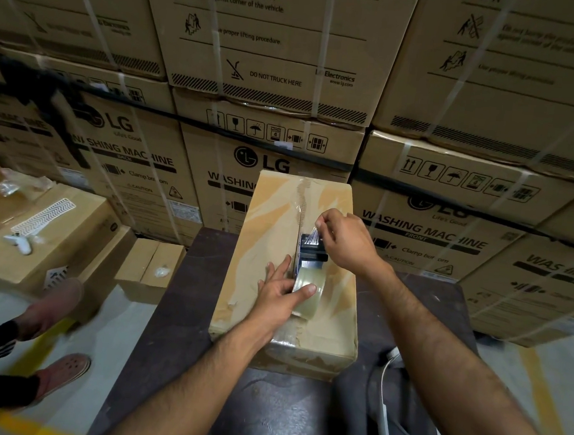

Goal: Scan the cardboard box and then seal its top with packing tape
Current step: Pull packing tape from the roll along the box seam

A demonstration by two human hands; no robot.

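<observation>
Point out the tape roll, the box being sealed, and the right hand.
tape roll (pixel 308 285), head view, on its clear outer face.
box (pixel 268 222), head view, on the bare top left of the seam.
right hand (pixel 347 244), head view, on its back.

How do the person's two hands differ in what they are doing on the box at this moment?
The left hand lies nearer the person, thumb over the tape roll, fingers flat on the cardboard box. The right hand sits farther up, fingertips pinching the clear tape at the tape dispenser front. Both rest along the box's top seam.
</observation>
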